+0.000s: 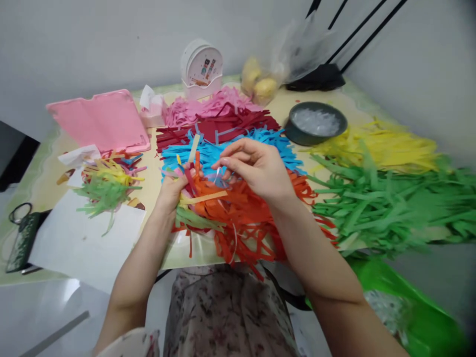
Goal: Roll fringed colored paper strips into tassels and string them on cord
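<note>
My left hand (174, 191) is closed around a bunch of mixed paper strips (191, 186) in pink, dark red, yellow, orange and light green, their ends sticking out on several sides. Just right of it, my right hand (253, 166) pinches a thin white strip (218, 171) between thumb and fingers; its far end is too small to make out. Beneath both hands lie heaps of orange paper strips (238, 203) and blue paper strips (260, 139). Behind these are dark red strips (238, 124) and pink strips (211, 105).
At left, a mixed strip bundle (107, 183) lies by white paper (85, 240), near scissors (20, 213) and a pink tablet case (100, 119). At right are a dark bowl (293, 135) of clear pieces, yellow strips (397, 146), green strips (394, 198) and a green bin (427, 322).
</note>
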